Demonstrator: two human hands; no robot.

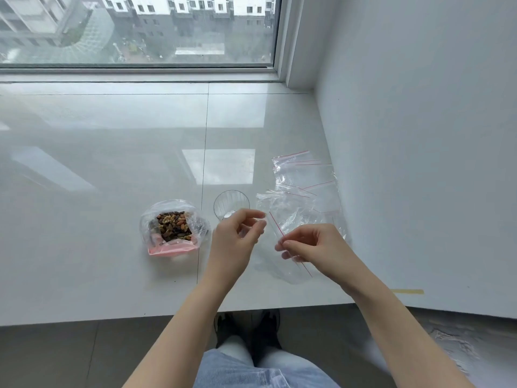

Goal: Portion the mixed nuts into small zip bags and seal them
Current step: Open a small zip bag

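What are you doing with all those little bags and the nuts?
A person is getting an empty small zip bag ready, holding it above the white sill. The right hand pinches its red zip edge and the left hand holds the other side. The big open bag of mixed nuts sits to the left, an empty glass stands behind the hands, and spare zip bags lie on the right. No small bag has nuts yet.

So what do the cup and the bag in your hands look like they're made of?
The cup looks like clear ribbed glass or hard plastic; which one is unclear. The zip bag, pinched by both hands, is thin, glossy, transparent plastic film: it crinkles, with a red zip line.
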